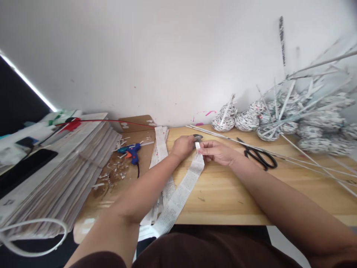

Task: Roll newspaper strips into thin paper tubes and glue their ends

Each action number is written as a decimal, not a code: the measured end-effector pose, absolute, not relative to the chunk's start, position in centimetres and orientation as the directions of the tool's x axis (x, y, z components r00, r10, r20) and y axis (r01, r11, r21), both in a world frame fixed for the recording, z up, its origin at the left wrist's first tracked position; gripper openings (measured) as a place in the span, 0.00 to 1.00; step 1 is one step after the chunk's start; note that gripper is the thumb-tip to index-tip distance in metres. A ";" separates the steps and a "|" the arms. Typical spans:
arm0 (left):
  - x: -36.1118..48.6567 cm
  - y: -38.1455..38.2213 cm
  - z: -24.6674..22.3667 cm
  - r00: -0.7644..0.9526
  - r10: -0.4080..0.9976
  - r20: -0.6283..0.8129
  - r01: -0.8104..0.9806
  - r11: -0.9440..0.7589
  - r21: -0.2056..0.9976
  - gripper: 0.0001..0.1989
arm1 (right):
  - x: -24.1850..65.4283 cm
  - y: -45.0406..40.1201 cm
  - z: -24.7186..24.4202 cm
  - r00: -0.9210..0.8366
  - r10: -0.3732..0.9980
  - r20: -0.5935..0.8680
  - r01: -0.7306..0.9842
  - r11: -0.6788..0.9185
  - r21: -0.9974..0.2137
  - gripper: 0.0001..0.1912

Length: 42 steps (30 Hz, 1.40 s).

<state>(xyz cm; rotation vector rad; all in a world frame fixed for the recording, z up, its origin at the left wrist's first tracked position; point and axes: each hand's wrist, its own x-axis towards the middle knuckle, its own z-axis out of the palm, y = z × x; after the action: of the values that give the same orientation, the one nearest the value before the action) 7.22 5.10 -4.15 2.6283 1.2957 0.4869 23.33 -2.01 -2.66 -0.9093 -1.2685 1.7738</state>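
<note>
My right hand point(216, 152) pinches the folded end of a long printed newspaper strip point(182, 190). From there the strip runs down toward me and over the table's front edge. Close on the left, my left hand point(182, 146) has its fingers curled against a small dark grey object point(198, 137), whose kind I cannot make out. Part of that object is hidden by the fingers. Beneath my left forearm lies a bundle of more newspaper strips point(161, 140) on the wooden table point(223, 190).
Black scissors point(260, 156) and long rolled paper sticks point(223, 136) lie on the right. Woven paper shapes point(224, 118) are piled along the wall. At left are a blue glue gun point(133, 152), paper scraps point(117, 171) and a tall newspaper stack point(72, 178) with a phone point(28, 169) on it.
</note>
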 end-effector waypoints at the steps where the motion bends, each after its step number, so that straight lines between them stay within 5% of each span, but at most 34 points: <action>1: 7.1 5.1 -4.2 0.553 0.803 0.224 0.745 -0.596 0.300 0.16 | 23.3 -2.0 -2.6 -0.455 0.882 -0.120 -0.173 -0.219 -0.960 0.18; 7: 6.6 4.9 -4.5 0.549 0.790 0.275 0.712 -0.614 0.342 0.27 | 23.1 -2.1 -2.6 -0.458 0.880 -0.123 -0.141 -0.208 -0.968 0.18; 18: 6.5 5.5 -5.2 0.620 0.687 0.380 0.558 -0.726 0.402 0.13 | 22.8 -2.1 -2.6 -0.399 0.908 -0.130 -0.150 -0.204 -0.967 0.18; 23: 5.9 5.1 -3.6 0.560 0.702 0.441 0.557 -0.712 0.427 0.17 | 22.6 -2.1 -2.3 -0.324 0.940 -0.108 -0.230 -0.189 -0.955 0.16; 26: 5.5 4.7 -1.3 0.331 0.821 0.466 0.544 -0.569 0.617 0.15 | 22.5 -2.0 -2.2 -0.268 0.957 -0.114 -0.245 -0.182 -0.952 0.16; 29: 5.4 3.2 1.1 0.093 0.987 0.134 0.136 -0.146 0.980 0.17 | 22.4 -1.9 -2.2 -0.229 0.967 -0.110 -0.248 -0.167 -0.954 0.17; 31: 5.5 1.6 1.8 0.201 0.965 -0.166 -0.103 0.190 0.976 0.20 | 22.3 -1.9 -2.2 -0.202 0.974 -0.101 -0.253 -0.152 -0.956 0.17; 33: 5.7 -0.1 1.6 0.321 0.898 -0.301 -0.195 0.374 0.907 0.21 | 22.2 -1.9 -2.3 -0.179 0.980 -0.087 -0.255 -0.132 -0.958 0.17; 39: 5.6 -3.0 -1.1 0.428 0.877 -0.221 -0.243 0.347 0.906 0.09 | 21.2 -2.5 -1.8 -0.120 0.988 -0.098 -0.248 -0.125 -0.961 0.16; 42: 5.3 -3.3 -1.9 0.406 0.894 -0.191 -0.196 0.289 0.937 0.13 | 20.3 -3.0 -1.5 -0.096 0.981 -0.166 -0.293 -0.187 -0.938 0.17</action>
<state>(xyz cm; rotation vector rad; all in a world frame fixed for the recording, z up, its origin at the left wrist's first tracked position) 5.30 -3.30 -1.87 1.0091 0.8540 0.8592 20.33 -3.01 -1.53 -1.0692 -0.9374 1.5206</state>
